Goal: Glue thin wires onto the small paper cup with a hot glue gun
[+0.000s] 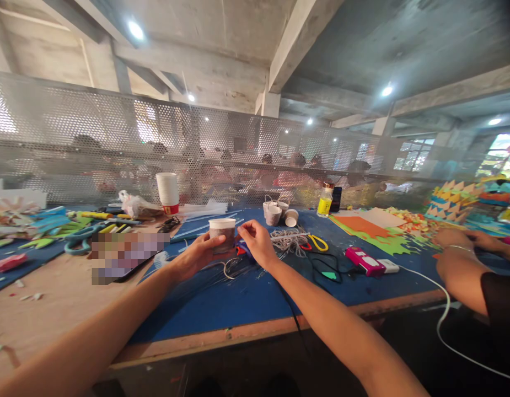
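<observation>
Left hand [197, 255] curls around paper cup [222, 234], upright above blue mat [197, 317]. Right hand [258, 242] just beside, fingers bent; can't tell if pinching anything. Apparently handwork at cup's side; next move calls for steady hold.

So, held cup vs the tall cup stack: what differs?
The held cup looks single; the cup stack is many cups nested.
The held cup has mottled grey-brown sides under a white rim; the cup stack is white with red at its base.
The held cup is in the left grip; the cup stack stands untouched.
Both look roughly upright.
</observation>
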`<action>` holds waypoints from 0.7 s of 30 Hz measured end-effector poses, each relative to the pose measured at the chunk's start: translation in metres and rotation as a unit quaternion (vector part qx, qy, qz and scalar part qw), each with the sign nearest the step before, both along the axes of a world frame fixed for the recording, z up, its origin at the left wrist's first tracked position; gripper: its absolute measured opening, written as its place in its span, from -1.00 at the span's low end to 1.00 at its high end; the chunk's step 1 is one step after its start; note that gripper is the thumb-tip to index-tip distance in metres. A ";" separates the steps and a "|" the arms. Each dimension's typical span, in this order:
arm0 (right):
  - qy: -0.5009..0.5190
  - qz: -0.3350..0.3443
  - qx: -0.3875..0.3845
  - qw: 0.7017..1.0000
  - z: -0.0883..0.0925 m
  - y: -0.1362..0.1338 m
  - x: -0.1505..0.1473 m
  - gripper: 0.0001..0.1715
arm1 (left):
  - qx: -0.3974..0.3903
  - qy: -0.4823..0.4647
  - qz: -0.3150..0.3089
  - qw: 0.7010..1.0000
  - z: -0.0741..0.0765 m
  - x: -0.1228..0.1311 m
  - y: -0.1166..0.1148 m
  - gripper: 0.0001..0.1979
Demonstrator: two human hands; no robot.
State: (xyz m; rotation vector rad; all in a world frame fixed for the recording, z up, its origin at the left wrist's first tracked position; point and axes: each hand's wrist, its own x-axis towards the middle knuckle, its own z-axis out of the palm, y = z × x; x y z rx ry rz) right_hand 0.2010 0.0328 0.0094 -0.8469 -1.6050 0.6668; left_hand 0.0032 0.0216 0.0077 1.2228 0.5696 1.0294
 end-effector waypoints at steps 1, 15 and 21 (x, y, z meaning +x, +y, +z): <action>-0.002 0.000 -0.001 1.000 0.000 0.000 0.000 -0.74 | 0.001 0.001 -0.001 1.000 0.000 0.000 0.000 -0.62; -0.002 -0.002 0.001 1.000 0.001 0.000 0.002 -0.77 | 0.000 0.000 -0.009 1.000 0.002 0.000 -0.001 -0.60; -0.015 0.001 -0.011 1.000 0.001 0.001 0.003 -0.76 | 0.001 0.005 -0.020 1.000 0.006 0.000 -0.006 -0.59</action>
